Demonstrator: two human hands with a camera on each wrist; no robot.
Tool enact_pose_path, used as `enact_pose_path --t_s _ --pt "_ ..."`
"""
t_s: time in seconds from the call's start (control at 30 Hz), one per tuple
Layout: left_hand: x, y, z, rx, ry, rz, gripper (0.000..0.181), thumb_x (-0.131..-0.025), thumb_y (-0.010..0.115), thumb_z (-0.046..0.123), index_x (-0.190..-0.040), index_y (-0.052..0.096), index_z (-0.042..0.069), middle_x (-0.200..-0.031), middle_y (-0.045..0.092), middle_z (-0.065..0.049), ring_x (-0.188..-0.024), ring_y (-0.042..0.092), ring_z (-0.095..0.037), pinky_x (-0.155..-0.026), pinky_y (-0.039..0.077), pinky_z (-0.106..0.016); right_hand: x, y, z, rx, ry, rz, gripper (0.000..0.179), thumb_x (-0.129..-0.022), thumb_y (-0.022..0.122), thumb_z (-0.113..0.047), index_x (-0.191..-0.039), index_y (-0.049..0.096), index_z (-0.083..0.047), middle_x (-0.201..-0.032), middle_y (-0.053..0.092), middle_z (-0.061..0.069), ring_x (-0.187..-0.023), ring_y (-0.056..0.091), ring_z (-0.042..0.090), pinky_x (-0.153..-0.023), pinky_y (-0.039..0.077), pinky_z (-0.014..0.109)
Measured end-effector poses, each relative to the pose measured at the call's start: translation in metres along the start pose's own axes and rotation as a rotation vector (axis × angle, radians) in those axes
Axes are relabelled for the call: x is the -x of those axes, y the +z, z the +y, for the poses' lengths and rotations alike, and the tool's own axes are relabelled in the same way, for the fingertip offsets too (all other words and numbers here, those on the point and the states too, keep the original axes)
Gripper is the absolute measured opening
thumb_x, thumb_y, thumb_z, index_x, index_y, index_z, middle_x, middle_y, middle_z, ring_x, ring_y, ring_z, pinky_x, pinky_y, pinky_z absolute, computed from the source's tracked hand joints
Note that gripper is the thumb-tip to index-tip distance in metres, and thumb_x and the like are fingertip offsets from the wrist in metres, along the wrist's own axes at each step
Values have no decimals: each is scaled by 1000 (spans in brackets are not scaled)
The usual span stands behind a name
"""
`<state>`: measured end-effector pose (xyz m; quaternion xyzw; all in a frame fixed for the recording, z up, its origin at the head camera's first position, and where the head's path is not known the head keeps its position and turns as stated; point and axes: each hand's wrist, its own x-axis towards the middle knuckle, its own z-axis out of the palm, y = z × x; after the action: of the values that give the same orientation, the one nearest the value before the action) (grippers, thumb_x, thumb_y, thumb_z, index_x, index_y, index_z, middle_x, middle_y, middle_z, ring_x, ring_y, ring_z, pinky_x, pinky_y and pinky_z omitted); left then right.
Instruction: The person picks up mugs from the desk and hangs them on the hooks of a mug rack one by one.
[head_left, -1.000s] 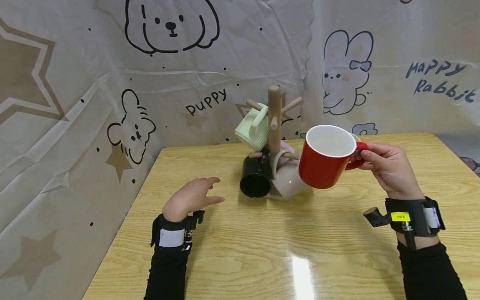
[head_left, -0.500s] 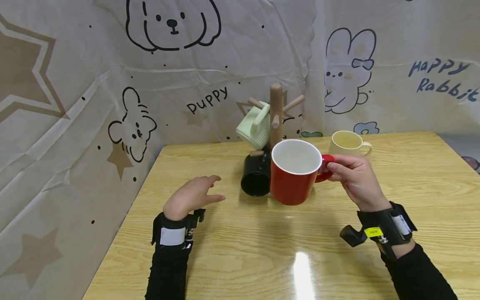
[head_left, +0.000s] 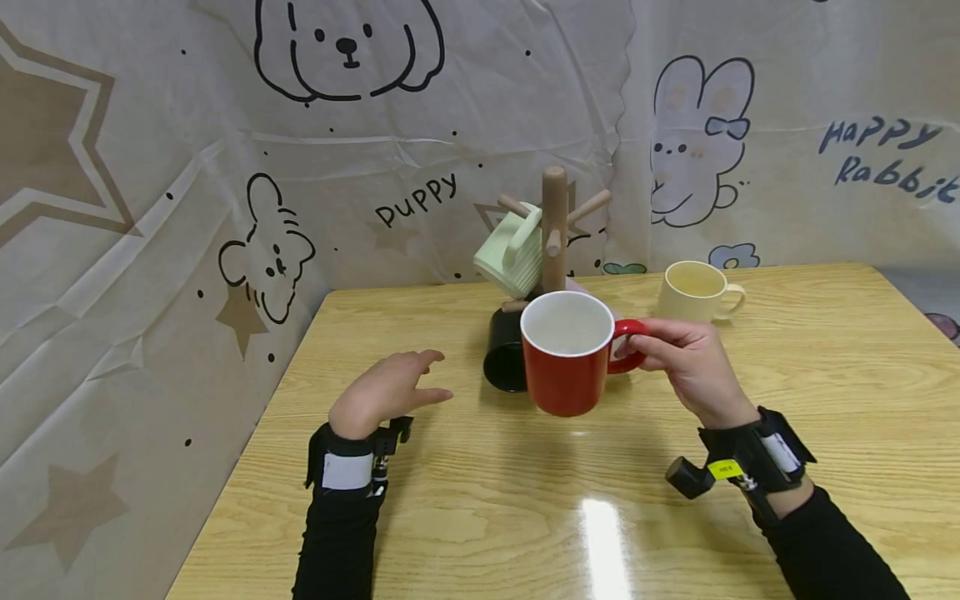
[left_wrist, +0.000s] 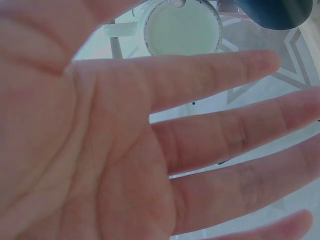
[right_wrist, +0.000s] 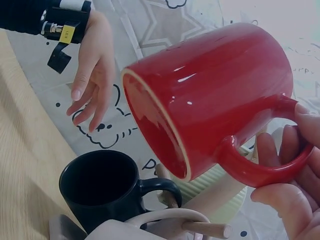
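Note:
My right hand [head_left: 693, 367] pinches the handle of a red mug [head_left: 566, 375] with a white inside. The mug is held upright in front of a wooden mug tree [head_left: 554, 225], overlapping its lower part in the head view. A ribbed pale green mug [head_left: 510, 254] hangs tilted on an upper left peg. Lower down hangs a black mug [right_wrist: 102, 180], partly covered by the red one in the head view. A whitish mug [right_wrist: 120, 231] on a low peg shows in the right wrist view. My left hand [head_left: 382, 396] hovers left of the tree, fingers extended, holding nothing.
A pale yellow cup [head_left: 690, 292] stands upright at the back right of the wooden table [head_left: 465, 517]. Two upper pegs of the tree, one pointing right and one toward me, carry no mug. A printed cloth [head_left: 360, 167] hangs behind the table.
My right hand has brought the red mug leftward and a little lower, from right of the tree to in front of it, uncovering the yellow cup. The left hand has stayed put.

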<state>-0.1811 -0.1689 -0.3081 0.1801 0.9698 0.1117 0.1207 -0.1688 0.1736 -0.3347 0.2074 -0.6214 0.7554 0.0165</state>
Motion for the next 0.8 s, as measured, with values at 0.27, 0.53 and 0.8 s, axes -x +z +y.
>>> enact_pose_path --t_s 0.27,0.53,0.8 --pt "-3 0 -1 -21 15 -4 56 -88 62 30 -131 45 0 -119 59 -19 -107 58 -31 -90 47 -42 3 5 -4 49 33 -29 22 -92 52 -4 -95 71 -15 -73 67 -1 -64 66 12 -62 55 26" --pt "0 -1 3 -5 19 118 51 -89 59 31 -129 49 2 -118 61 -17 -106 59 -31 -89 47 -43 4 8 -1 39 104 -70 16 -93 52 -9 -97 67 -5 -70 64 0 -61 65 11 -61 55 30" --pt "3 -5 31 672 162 339 41 -94 53 26 -130 49 7 -122 59 -13 -111 58 -26 -93 47 -42 6 13 -1 40 88 -87 16 -93 52 -8 -96 68 -10 -71 65 0 -62 66 12 -63 56 31"
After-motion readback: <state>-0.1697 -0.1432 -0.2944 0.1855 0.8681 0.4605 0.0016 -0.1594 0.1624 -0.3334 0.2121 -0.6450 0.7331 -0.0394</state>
